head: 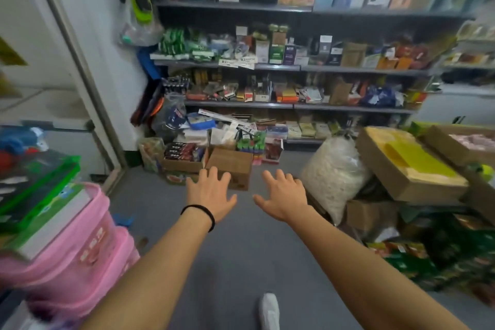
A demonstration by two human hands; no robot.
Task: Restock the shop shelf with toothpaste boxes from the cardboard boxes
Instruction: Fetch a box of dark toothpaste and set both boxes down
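Observation:
Both my arms stretch forward over the grey floor. My left hand [210,193] and my right hand [284,197] have spread fingers and hold nothing. Just beyond my left hand, two cardboard boxes stand on the floor below the shelves. The left cardboard box [182,165] is open and holds dark red toothpaste boxes [180,151]. The right cardboard box [230,166] shows a plain brown side. The shop shelf [294,68] rises behind them, its tiers packed with small goods.
Pink plastic bins [72,252] with books on top crowd the left. A clear bag of white material [332,171] and stacked cardboard boxes [407,169] stand on the right. Green packets [428,257] lie low right. A white shoe [269,311] shows at the bottom.

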